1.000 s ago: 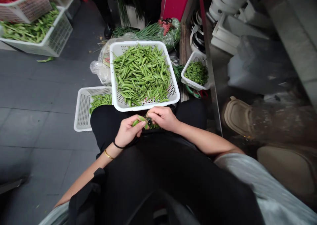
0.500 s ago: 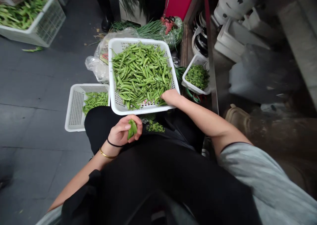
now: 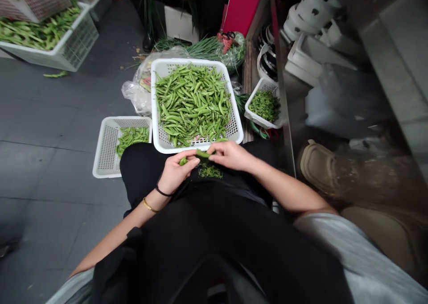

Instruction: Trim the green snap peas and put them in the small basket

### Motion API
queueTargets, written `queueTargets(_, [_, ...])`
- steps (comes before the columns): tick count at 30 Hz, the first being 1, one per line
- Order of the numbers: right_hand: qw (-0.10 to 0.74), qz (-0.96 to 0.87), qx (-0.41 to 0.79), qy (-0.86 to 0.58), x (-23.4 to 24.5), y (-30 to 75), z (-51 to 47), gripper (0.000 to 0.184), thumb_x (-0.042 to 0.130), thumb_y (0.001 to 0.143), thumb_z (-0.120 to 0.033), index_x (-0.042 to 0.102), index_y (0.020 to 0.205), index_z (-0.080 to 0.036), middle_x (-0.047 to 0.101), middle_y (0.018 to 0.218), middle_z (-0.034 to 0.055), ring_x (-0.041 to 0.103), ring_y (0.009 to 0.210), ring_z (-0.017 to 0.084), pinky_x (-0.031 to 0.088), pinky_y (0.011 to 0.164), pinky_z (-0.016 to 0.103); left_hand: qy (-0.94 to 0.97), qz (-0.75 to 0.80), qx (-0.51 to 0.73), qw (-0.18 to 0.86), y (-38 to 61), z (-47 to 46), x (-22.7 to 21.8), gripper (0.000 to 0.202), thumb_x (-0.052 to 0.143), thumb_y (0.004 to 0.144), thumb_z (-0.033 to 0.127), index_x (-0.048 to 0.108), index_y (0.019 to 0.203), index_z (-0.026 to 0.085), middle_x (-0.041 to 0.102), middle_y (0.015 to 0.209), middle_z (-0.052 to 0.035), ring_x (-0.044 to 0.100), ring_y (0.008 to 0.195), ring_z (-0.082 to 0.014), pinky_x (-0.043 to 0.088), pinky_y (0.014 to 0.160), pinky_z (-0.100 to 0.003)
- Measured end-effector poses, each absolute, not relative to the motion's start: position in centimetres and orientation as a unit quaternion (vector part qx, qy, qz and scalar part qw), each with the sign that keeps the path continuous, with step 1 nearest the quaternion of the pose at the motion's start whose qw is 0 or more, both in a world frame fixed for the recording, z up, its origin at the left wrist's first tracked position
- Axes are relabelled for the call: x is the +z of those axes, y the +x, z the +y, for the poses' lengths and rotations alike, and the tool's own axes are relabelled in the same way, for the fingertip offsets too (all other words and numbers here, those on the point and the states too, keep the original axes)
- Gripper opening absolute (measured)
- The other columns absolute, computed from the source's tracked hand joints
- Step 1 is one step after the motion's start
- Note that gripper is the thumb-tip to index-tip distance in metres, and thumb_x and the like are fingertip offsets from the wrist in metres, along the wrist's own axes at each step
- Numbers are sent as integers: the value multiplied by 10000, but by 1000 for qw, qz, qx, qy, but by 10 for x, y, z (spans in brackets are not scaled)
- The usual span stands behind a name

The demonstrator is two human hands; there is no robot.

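Pinching a pea pod (image 3: 203, 154) between my left hand (image 3: 177, 172) and right hand (image 3: 230, 156), fingers curled nearly shut on it, just before the white plastic basket (image 3: 190, 61) heaped with pods.

Dim, even indoor light, soft shadows, wide-angle bending at edges

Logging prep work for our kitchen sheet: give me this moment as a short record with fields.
left hand: left hand, gold bangle and black wristband, pinching a slender green pea pod
right hand: right hand, pinching the same pod
lap: small green trimmings on black trousers
nearest container: white perforated plastic basket, heaped with green pods
left of it: shallower white plastic basket, holding fewer pods
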State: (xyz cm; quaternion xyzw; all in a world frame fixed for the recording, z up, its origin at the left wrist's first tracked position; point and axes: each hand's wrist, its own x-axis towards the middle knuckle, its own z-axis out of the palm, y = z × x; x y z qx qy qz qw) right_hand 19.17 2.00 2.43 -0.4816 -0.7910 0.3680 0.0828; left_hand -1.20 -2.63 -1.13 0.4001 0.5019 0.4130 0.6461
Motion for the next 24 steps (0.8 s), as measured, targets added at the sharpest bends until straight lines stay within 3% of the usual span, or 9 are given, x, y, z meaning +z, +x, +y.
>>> queueTargets(4, [165, -806, 403, -402, 23, 176, -7, 136, 609, 820, -271, 665, 840, -148, 549, 612, -38, 435, 537, 66, 311, 559, 194, 434, 487, 412, 637, -14, -31, -5, 227, 725, 728, 333, 721, 840, 136, 418, 426, 54, 325, 375, -37, 207, 358, -167])
queueTargets(8, [271, -803, 374, -378, 35, 177, 2, 128, 577, 851, -250, 644, 900, -152, 608, 717, -2, 522, 638, 91, 390, 632, 206, 416, 435, 386, 699, -22, -37, 4, 214, 710, 745, 319, 710, 812, 116, 442, 444, 40, 308, 363, -33, 175, 357, -175])
queueTargets(14, [243, -890, 198, -331, 35, 165, -3, 222, 490, 906, -249, 625, 757, -154, 627, 732, 33, 539, 682, 118, 372, 626, 226, 339, 372, 379, 777, -20, -41, 4, 225, 725, 721, 285, 670, 861, 118, 489, 477, 42, 302, 326, -21, 162, 337, -159])
queueTargets(17, [210, -909, 91, -349, 30, 163, -11, 306, 432, 927, -278, 626, 724, -157, 589, 695, 45, 501, 627, 125, 338, 588, 249, 306, 354, 358, 808, -17, -40, 3, 199, 709, 730, 289, 613, 777, 121, 536, 494, 26, 303, 297, -20, 170, 311, -151])
queueTargets(20, [228, -897, 90, -368, 33, 176, -13, 297, 407, 931, -265, 626, 760, -159, 585, 705, 49, 509, 646, 130, 360, 610, 248, 304, 388, 375, 785, -19, -38, 2, 214, 712, 729, 293, 571, 762, 136, 568, 534, 17, 332, 305, -23, 188, 310, -144])
queueTargets(24, [250, -855, 161, -424, 48, 208, -10, 195, 457, 887, -231, 598, 768, -168, 584, 715, 38, 527, 672, 127, 392, 641, 234, 385, 489, 420, 660, -28, -37, 0, 208, 739, 712, 283, 634, 831, 148, 474, 471, 52, 367, 351, -45, 214, 335, -152])
